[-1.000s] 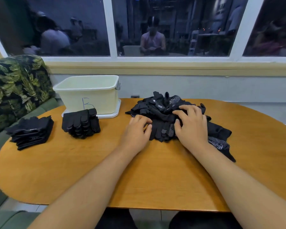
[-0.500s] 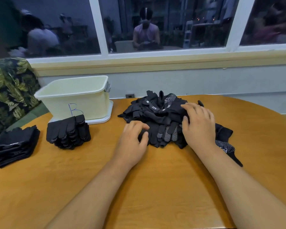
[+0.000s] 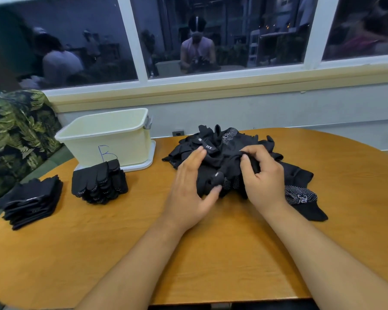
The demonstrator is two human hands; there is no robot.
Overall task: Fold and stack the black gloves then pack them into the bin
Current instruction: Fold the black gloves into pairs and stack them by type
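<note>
A loose heap of black gloves (image 3: 231, 151) lies on the wooden table (image 3: 211, 253) just beyond my hands. My right hand (image 3: 263, 175) pinches a fold of one black glove near the top of the heap. My left hand (image 3: 192, 189) cups the heap's near left side, thumb under a glove's edge and fingers laid over the fabric. A cream bin (image 3: 112, 139) marked "B" stands at the back left. In front of it sits a stack of folded gloves (image 3: 99, 182). A second folded stack (image 3: 31, 201) lies at the table's far left edge.
A leaf-patterned sofa (image 3: 16, 135) stands left of the table. A wall with a dark window (image 3: 211, 41) runs behind it. The bin rests on a white lid (image 3: 141, 164). Bare wood stretches between me and the heap.
Both hands have lifted from lying flat on the heap. My right hand now pinches a glove and my left has turned to cup the heap's side. The camera moved closer.
</note>
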